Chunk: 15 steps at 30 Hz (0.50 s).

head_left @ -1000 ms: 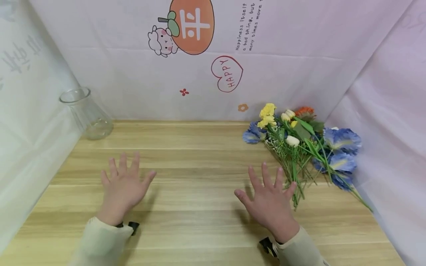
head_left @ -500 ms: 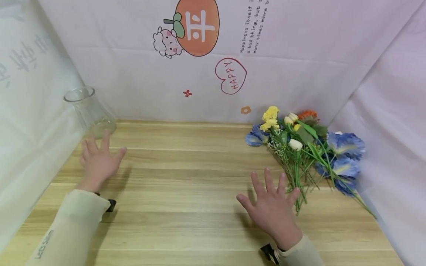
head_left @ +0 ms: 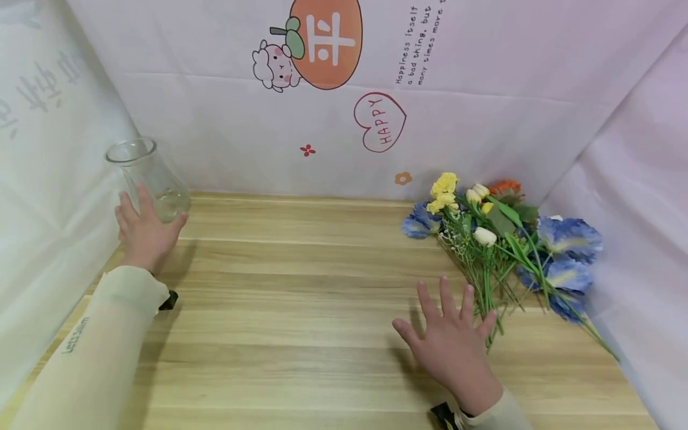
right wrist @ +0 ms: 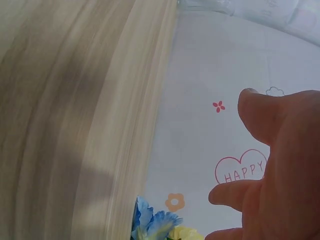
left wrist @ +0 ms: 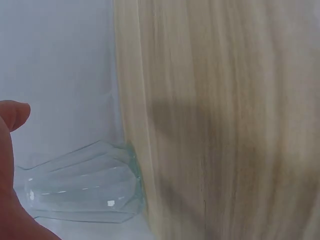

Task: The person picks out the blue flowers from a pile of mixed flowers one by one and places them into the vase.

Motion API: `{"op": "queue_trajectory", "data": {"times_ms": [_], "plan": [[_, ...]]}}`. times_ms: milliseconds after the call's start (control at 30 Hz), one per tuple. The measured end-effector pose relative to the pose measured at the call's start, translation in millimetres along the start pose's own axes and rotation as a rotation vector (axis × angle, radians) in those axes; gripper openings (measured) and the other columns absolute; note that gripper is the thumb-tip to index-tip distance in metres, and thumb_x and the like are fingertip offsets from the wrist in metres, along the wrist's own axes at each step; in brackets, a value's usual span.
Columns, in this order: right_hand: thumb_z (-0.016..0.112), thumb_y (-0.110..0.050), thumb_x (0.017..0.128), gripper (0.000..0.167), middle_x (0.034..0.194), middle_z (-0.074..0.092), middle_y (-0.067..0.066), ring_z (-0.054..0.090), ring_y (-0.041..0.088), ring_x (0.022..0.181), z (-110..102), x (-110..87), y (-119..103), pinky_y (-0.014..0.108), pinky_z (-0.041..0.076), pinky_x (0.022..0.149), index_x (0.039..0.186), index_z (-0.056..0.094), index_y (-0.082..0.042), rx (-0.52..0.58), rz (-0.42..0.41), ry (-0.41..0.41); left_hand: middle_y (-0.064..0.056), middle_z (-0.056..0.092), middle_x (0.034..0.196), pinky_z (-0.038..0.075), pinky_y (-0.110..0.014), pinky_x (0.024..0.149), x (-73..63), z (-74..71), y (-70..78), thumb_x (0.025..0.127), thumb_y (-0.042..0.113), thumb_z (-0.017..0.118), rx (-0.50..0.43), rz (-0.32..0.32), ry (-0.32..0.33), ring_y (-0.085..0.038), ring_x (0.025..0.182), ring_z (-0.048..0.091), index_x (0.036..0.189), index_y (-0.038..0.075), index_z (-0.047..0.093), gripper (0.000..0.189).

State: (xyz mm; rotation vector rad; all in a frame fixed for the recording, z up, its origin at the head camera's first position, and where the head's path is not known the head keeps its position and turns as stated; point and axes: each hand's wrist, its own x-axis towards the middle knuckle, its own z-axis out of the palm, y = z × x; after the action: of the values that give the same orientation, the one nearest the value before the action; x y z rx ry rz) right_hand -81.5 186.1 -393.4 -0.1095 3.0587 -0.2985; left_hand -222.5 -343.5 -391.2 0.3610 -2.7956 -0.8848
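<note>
A clear glass vase [head_left: 161, 185] stands upright in the far left corner of the wooden table. In front of it is my left hand [head_left: 147, 236], fingers spread and thumb out to the right; the left wrist view shows the vase [left wrist: 85, 187] apart from the thumb [left wrist: 14, 114]. On the right, my right hand [head_left: 454, 349] hovers with straight, spread fingers and holds nothing. Beyond its fingertips lies a pile of artificial flowers: yellow blooms [head_left: 443, 192], a white tulip [head_left: 485, 236], an orange bloom [head_left: 506, 187] and blue irises [head_left: 570, 236]. Their green stems [head_left: 486, 280] point toward me.
White printed cloth [head_left: 242, 131] hangs behind the table and on both sides. The wooden table [head_left: 279, 286] spreads between the vase and the flowers. A black wrist strap piece [head_left: 169, 300] shows at my left sleeve.
My left hand has moved forward and left, from the table's left middle up to the vase. The right hand stays spread in nearly the same place. The view has shifted slightly.
</note>
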Motion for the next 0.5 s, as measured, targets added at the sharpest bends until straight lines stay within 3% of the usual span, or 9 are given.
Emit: {"op": "queue_trajectory", "data": {"times_ms": [300, 500], "plan": [[0.022, -0.083, 0.089, 0.097, 0.162, 0.007, 0.023, -0.016, 0.053, 0.140, 1, 0.1, 0, 0.077, -0.024, 0.092, 0.159, 0.028, -0.016, -0.019, -0.017, 0.010, -0.020, -0.038, 0.153, -0.003, -0.075, 0.105, 22.1, 3.7, -8.6, 0.095, 0.061, 0.051, -0.103, -0.076, 0.030, -0.046, 0.140, -0.028, 0.151, 0.020, -0.031, 0.107], [0.021, -0.083, 0.089, 0.096, 0.163, 0.007, 0.023, -0.016, 0.053, 0.141, 2, -1.8, -2, 0.079, -0.019, 0.093, 0.159, 0.028, -0.018, -0.033, -0.024, 0.018, -0.020, -0.043, 0.149, -0.002, -0.067, 0.110, 36.8, 4.8, -14.1, 0.088, 0.072, 0.051, -0.246, -0.197, -0.043, -0.047, 0.138, -0.029, 0.144, 0.023, -0.041, 0.118]]}}
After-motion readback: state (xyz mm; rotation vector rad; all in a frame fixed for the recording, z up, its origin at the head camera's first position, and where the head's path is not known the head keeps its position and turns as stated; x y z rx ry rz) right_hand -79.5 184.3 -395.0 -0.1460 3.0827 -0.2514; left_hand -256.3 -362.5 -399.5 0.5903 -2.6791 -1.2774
